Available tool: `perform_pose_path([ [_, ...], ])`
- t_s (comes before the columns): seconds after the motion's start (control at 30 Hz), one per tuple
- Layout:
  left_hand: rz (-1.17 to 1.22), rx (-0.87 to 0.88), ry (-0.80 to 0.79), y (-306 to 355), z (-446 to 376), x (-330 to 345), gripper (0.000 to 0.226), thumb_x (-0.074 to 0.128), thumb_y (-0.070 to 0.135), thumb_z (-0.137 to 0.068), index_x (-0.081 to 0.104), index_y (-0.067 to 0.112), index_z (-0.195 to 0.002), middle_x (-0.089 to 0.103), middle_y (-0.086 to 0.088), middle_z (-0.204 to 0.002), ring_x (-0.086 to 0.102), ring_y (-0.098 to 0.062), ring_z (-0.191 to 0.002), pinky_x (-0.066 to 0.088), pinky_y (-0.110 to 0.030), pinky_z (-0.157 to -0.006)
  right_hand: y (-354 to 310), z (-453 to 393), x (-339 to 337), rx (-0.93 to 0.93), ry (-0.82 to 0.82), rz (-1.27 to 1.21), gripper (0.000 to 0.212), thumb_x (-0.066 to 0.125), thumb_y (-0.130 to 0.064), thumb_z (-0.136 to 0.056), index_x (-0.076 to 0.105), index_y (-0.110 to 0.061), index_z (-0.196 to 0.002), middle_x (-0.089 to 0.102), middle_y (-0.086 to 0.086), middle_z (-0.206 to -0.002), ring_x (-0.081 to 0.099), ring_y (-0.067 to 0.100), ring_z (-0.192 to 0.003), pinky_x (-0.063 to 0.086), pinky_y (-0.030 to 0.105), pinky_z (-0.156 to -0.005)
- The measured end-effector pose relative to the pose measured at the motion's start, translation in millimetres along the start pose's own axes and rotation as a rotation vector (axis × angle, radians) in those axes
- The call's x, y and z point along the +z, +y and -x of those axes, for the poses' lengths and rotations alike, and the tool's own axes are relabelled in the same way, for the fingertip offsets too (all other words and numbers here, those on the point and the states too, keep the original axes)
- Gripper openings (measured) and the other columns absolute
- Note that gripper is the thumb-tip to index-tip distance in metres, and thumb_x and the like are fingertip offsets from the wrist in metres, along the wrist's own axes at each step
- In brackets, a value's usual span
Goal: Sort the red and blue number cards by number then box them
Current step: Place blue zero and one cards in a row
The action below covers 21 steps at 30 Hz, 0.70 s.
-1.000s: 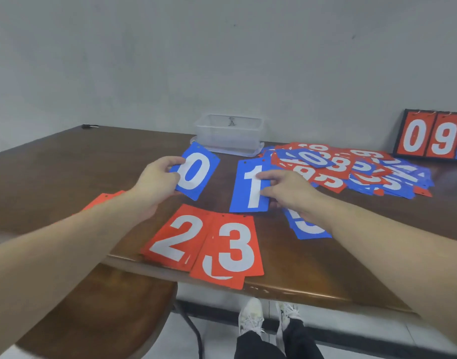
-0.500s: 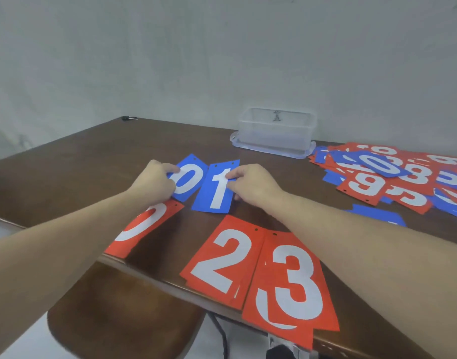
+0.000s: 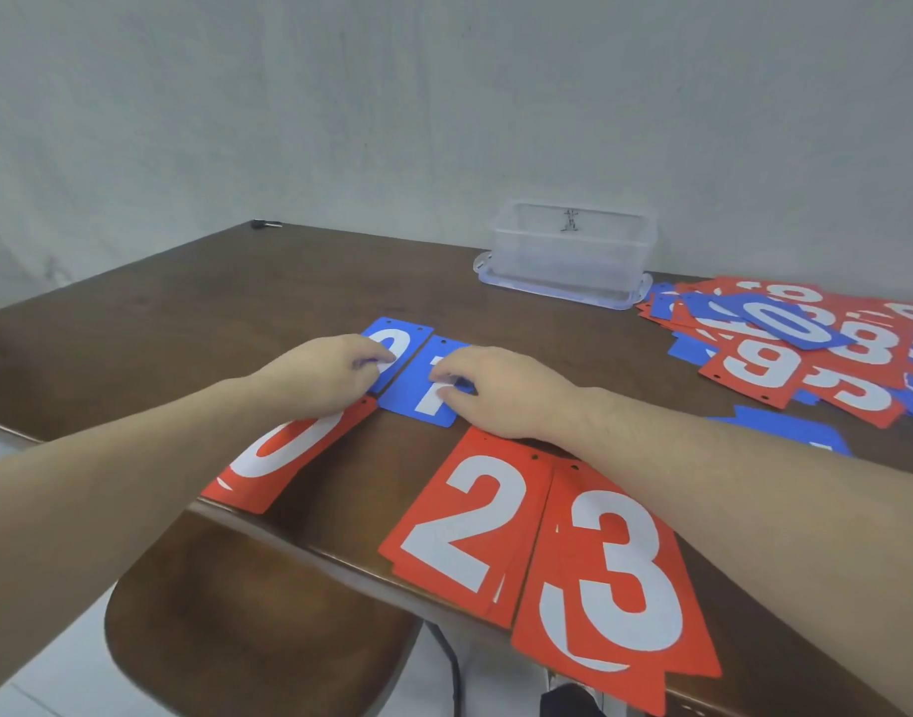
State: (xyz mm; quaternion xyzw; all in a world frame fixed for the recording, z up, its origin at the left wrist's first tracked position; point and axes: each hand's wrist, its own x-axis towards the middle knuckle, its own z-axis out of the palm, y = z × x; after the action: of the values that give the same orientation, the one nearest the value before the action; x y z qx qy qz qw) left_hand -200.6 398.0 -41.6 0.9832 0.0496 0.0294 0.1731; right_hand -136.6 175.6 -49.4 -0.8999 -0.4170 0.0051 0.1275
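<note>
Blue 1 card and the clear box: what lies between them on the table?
Only bare table lies between the blue 1 card and the clear box, in the head view.

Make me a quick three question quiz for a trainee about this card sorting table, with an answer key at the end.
1. True or false: the clear plastic box already holds number cards.
2. Which card does the right hand rest on?
A. red 3 card
B. blue 1 card
C. red 2 card
3. Fill in: the left hand touches the blue ___ card.

Key:
1. False; no cards show inside it.
2. B, the blue 1 card.
3. 0; the blue 0 card lies beside the 1.
</note>
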Motion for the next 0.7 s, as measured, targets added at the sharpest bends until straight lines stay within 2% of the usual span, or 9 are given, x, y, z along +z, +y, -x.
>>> perform_pose_path([
  [0.2, -0.018, -0.009, -0.026, 3.9, 1.4, -1.2, 0.038, 0.036, 0.024, -0.107, 0.055, 0.029, -0.139, 0.043, 0.008, -0.154, 0.036, -0.014, -0.143, 0.031, -0.025, -0.107, 6.0, 0.3, -3.7, 0.032, -0.035, -0.030, 0.029, 0.049, -0.035, -0.103, 0.060, -0.029, -0.129, 0.061, -0.011, -0.134, 0.056, 0.014, -0.119, 0.047, 0.036, -0.100],
  [0.4, -0.059, 0.058, 0.025, 19.1, 2.3, -9.4, 0.039, 0.042, 0.019, -0.105, 0.051, 0.026, -0.142, 0.040, 0.008, -0.155, 0.041, -0.017, -0.139, 0.031, -0.025, -0.106, 12.1, 3.4, -13.0, 0.029, 0.002, -0.014, 0.039, 0.050, -0.039, -0.102, 0.054, -0.032, -0.141, 0.052, -0.013, -0.147, 0.046, 0.014, -0.134, 0.040, 0.039, -0.110],
  [0.5, -0.048, 0.103, 0.053, 30.2, 1.5, -13.2, 0.034, 0.043, 0.022, -0.104, 0.056, 0.027, -0.135, 0.047, 0.009, -0.148, 0.050, -0.017, -0.128, 0.038, -0.026, -0.100, 20.9, 19.1, -24.8, 0.067, 0.029, -0.035, 0.038, 0.050, -0.041, -0.102, 0.054, -0.033, -0.140, 0.055, -0.010, -0.141, 0.051, 0.016, -0.125, 0.043, 0.039, -0.105],
  [0.6, -0.071, 0.160, 0.028, 48.3, 1.9, -10.4, 0.032, 0.045, 0.022, -0.102, 0.059, 0.030, -0.129, 0.049, 0.013, -0.144, 0.051, -0.014, -0.124, 0.041, -0.029, -0.100, 38.4, 44.9, -37.7, 0.090, 0.013, 0.025, 0.037, 0.051, -0.042, -0.101, 0.055, -0.034, -0.137, 0.056, -0.008, -0.140, 0.049, 0.018, -0.128, 0.042, 0.042, -0.107],
  [0.7, -0.085, 0.226, 0.002, 78.7, 1.7, 0.6, 0.032, 0.046, 0.020, -0.100, 0.062, 0.031, -0.125, 0.052, 0.015, -0.138, 0.052, -0.012, -0.122, 0.040, -0.026, -0.098, 63.8, 80.4, -53.1, 0.141, 0.040, 0.062, 0.036, 0.052, -0.042, -0.100, 0.056, -0.035, -0.135, 0.056, -0.008, -0.141, 0.049, 0.017, -0.130, 0.041, 0.044, -0.110],
])
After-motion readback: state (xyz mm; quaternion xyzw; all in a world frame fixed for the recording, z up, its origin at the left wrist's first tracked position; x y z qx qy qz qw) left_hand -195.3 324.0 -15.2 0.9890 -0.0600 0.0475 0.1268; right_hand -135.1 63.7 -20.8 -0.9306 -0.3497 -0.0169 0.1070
